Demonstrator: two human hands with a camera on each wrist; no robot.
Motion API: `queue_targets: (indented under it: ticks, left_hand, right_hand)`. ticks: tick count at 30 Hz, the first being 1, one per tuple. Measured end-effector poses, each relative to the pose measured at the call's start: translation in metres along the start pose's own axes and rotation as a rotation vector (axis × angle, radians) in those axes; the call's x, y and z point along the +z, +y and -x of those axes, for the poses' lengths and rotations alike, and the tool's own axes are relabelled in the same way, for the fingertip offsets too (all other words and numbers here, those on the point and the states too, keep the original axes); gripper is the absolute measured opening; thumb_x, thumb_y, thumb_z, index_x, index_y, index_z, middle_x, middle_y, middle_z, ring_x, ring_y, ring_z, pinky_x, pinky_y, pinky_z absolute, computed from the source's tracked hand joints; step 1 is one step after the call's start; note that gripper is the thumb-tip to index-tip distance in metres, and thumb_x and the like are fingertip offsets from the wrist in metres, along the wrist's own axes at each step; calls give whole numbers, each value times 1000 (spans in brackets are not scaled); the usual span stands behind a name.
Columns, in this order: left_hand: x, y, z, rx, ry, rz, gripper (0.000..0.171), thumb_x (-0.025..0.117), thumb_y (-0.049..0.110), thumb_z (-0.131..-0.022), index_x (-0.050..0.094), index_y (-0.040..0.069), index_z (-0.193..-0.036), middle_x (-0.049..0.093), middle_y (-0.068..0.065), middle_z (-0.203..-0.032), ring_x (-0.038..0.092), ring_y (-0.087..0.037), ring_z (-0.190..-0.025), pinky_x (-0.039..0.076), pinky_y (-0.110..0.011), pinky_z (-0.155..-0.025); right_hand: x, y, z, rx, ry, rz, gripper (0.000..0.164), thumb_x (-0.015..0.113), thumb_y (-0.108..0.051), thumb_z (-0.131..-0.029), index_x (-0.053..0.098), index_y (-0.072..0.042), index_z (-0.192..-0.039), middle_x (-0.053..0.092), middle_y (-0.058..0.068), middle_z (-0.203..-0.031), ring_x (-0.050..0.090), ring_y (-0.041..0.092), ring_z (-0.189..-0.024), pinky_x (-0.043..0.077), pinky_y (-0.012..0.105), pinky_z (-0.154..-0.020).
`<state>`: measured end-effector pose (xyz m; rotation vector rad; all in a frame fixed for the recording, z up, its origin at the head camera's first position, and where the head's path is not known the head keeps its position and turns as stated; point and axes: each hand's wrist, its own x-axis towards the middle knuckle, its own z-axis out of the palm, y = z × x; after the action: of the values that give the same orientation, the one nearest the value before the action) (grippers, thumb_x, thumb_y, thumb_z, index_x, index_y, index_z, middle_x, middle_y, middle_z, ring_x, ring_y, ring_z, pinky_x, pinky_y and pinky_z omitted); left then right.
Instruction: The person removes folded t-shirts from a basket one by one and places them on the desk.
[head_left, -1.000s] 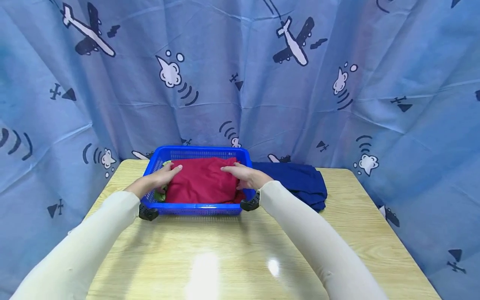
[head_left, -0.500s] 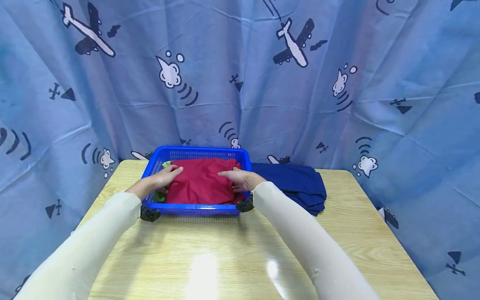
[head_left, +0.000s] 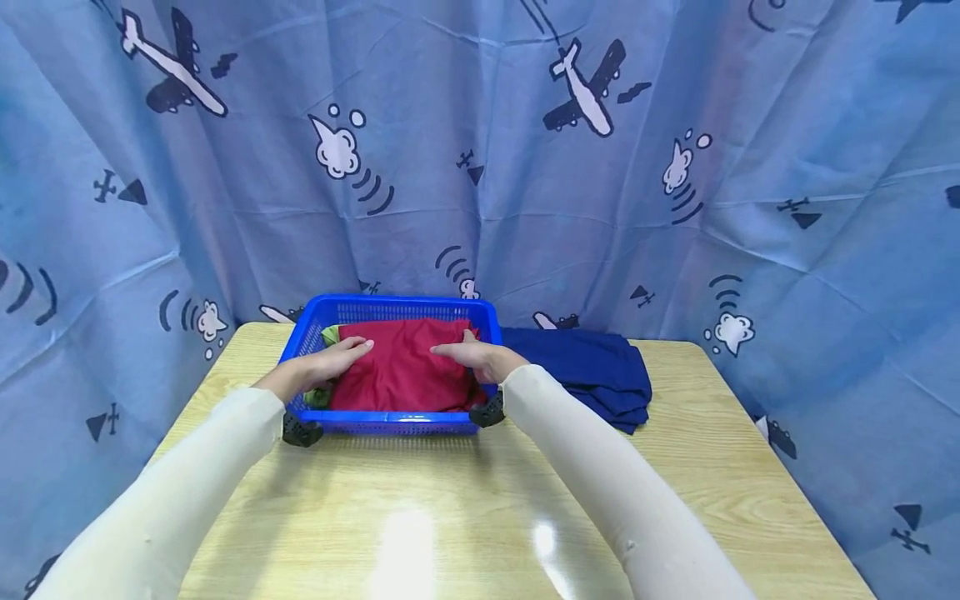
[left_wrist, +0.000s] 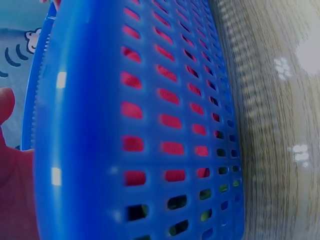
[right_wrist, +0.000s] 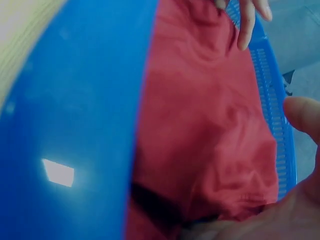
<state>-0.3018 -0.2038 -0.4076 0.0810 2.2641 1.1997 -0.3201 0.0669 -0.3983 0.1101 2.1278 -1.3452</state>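
Note:
A folded red garment [head_left: 401, 371] lies in a blue plastic basket [head_left: 397, 417], its surface gently creased. Inside the left wall, my left hand [head_left: 324, 363] rests at the garment's left edge, thumb stretched over the red fabric. My right hand [head_left: 478, 355] touches the garment's right edge. In the right wrist view its thumb [right_wrist: 302, 114] stands straight and apart from the fabric, while the fingers are mostly hidden low at the garment's edge. Green cloth [head_left: 318, 397] shows beside and below my left hand. The basket wall [left_wrist: 95, 120] fills much of the left wrist view.
Folded navy fabric [head_left: 577, 371] lies on the wooden table [head_left: 420, 500], just right of the basket. A blue curtain [head_left: 420, 167] printed with aeroplanes hangs behind and around the table. Black wrist cameras [head_left: 302, 430] sit close to the basket's front rim.
My right hand has shifted slightly left, and the garment's right edge has moved inward with it. My left hand has edged slightly right. The garment's top has wrinkled; the basket stays in place.

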Motion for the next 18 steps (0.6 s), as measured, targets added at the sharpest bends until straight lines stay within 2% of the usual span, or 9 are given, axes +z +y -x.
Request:
queue_targets:
  ticks: [4, 8, 10, 12, 13, 15, 16, 18]
  left_hand:
    - [2, -1, -2, -4, 8, -13, 72, 28, 48, -109, 4, 6, -162, 6, -27, -168, 11, -48, -155, 27, -69, -117]
    - [3, -1, -4, 5, 14, -9, 72, 29, 48, -109, 5, 6, -162, 8, -27, -167, 14, -48, -154, 30, -69, -116]
    - [3, 1, -4, 16, 28, -4, 72, 29, 48, -109, 7, 6, -162, 10, -26, -167, 16, -48, -154, 32, -68, -116]
    - [3, 2, -3, 37, 52, 12, 70, 30, 46, -109, 10, 4, -162, 13, -26, -167, 19, -47, -153, 33, -66, -116]
    - [3, 3, -3, 47, 66, 25, 70, 31, 46, -109, 11, 4, -161, 14, -26, -167, 21, -46, -153, 34, -65, -116]
    - [3, 3, -3, 65, 88, 47, 68, 32, 44, -109, 14, 3, -161, 17, -26, -166, 24, -45, -152, 35, -62, -117]
    - [4, 3, -3, 71, 91, 61, 68, 32, 43, -109, 15, 3, -161, 18, -26, -166, 25, -44, -152, 35, -61, -117]
    - [4, 3, -4, 81, 79, 88, 67, 33, 41, -110, 14, 2, -161, 18, -26, -166, 25, -43, -152, 33, -59, -119]
  right_hand:
    - [-3, 4, -1, 40, -36, -60, 103, 62, -37, -99, -18, -18, -161, -12, 8, -172, 9, 34, -159, 17, 53, -127]
    - [-7, 3, -1, 38, -13, -102, 99, 62, -37, -99, -12, -18, -163, 7, 13, -171, 33, 35, -151, 29, 51, -124]
    - [-8, 2, 0, 20, 18, -124, 95, 62, -37, -98, -5, -18, -163, 21, 15, -166, 53, 28, -131, 37, 44, -120]
    - [-9, -1, 0, 3, 35, -146, 93, 61, -38, -99, -3, -20, -163, 29, 15, -163, 56, 20, -106, 41, 38, -113]
    - [-9, -2, 1, -7, 40, -149, 92, 61, -39, -99, -2, -20, -163, 31, 15, -162, 55, 20, -103, 41, 38, -112]
    - [-9, -3, 2, -17, 19, -152, 94, 60, -39, -99, -5, -21, -163, 27, 16, -164, 56, 23, -109, 39, 40, -115]
    - [-9, -3, 2, -21, -2, -150, 94, 59, -39, -100, -8, -21, -163, 22, 16, -166, 55, 28, -121, 36, 45, -119]
    - [-9, -1, 3, -18, -62, -149, 95, 58, -38, -101, -13, -23, -163, 9, 14, -171, 37, 38, -147, 27, 53, -125]
